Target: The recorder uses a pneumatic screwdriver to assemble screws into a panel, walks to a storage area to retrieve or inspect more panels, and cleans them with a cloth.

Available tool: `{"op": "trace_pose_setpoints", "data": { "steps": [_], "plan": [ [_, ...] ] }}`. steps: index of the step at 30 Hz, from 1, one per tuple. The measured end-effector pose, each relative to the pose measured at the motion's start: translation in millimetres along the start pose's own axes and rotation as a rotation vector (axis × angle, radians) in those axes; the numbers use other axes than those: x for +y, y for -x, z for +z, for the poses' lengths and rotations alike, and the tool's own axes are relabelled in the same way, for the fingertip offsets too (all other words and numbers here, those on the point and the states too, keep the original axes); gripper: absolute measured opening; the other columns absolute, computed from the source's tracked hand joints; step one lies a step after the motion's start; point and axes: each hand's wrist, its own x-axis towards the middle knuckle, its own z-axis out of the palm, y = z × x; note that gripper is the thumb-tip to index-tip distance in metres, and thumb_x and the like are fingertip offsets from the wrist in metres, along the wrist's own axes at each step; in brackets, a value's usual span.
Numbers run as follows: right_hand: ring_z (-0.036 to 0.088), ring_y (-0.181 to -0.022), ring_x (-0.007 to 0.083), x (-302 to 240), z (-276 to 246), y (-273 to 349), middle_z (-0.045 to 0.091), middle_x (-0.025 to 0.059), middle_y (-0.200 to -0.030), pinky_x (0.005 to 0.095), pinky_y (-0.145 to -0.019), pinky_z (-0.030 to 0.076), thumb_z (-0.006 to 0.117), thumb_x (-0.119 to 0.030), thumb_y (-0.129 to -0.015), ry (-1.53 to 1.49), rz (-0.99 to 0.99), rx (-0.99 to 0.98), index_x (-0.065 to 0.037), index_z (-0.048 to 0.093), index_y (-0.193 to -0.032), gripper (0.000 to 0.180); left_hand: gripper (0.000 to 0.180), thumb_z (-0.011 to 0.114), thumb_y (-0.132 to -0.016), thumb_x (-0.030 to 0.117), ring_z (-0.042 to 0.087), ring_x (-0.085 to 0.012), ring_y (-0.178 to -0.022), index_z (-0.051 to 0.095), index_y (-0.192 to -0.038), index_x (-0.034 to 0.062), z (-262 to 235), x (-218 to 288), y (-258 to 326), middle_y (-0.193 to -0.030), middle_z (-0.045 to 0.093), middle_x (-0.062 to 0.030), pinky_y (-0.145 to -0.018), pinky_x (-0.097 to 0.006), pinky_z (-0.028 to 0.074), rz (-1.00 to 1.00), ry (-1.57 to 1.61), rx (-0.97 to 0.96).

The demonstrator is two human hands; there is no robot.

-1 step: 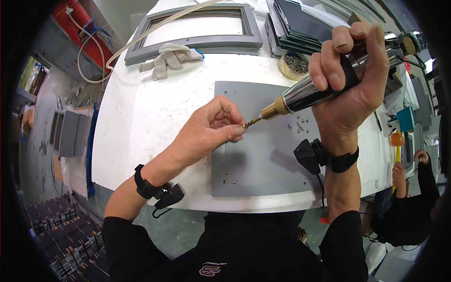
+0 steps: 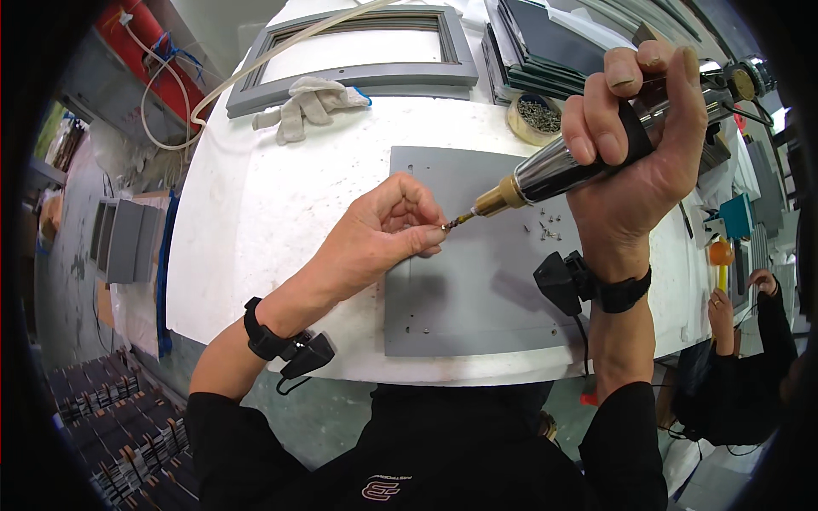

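Note:
My right hand (image 2: 639,187) is wrapped round a silver and black power screwdriver (image 2: 550,170) with a brass-coloured nose, its bit pointing down to the left. At the bit's tip, my left hand (image 2: 371,230) pinches a small screw (image 2: 446,228) between thumb and fingers, which partly hide it. Both hands are over a flat grey panel (image 2: 477,307) lying on the white table. Several loose screws (image 2: 545,230) are scattered on the panel, below the screwdriver's nose. Small holes show near the panel's corners.
A round tub (image 2: 519,129) of screws stands behind the panel. Farther back are a white glove (image 2: 311,109), a grey frame (image 2: 354,77) and a stack of dark panels (image 2: 545,41). A pale hose (image 2: 285,53) crosses the frame. Another person's dark sleeve (image 2: 771,336) shows at right.

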Motion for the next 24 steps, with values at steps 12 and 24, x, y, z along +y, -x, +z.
{"op": "trace_pose_setpoints", "data": {
  "steps": [12, 24],
  "plan": [
    [0.038, -0.049, 0.005, 10, -8, -4, 0.059, 0.0038, -0.088, 0.023, -0.043, 0.04, 0.046, -0.037, -0.111, -0.04, 0.009, -0.037, -0.007, 0.058, -0.105, 0.033, 0.023, 0.074, -0.096, 0.008, 0.067, -0.0093, -0.091, 0.054, -0.106, 0.0093, 0, -3, -1, -0.104, 0.064, -0.0021, -0.085, -0.025, 0.056, 0.006, 0.011, 0.006],
    [0.041, -0.043, 0.0066, 22, 17, -9, 0.06, 0.0058, -0.082, 0.0239, -0.039, 0.041, 0.052, -0.044, -0.107, -0.021, 0.011, 0.028, -0.008, 0.055, -0.1, 0.037, 0.019, 0.071, -0.097, 0.005, 0.065, -0.0072, -0.093, 0.054, -0.104, 0.0101, -4, 0, -4, -0.103, 0.066, -0.001, -0.085, -0.024, 0.055, -0.015, 0.021, 0.121]
  ]
}}
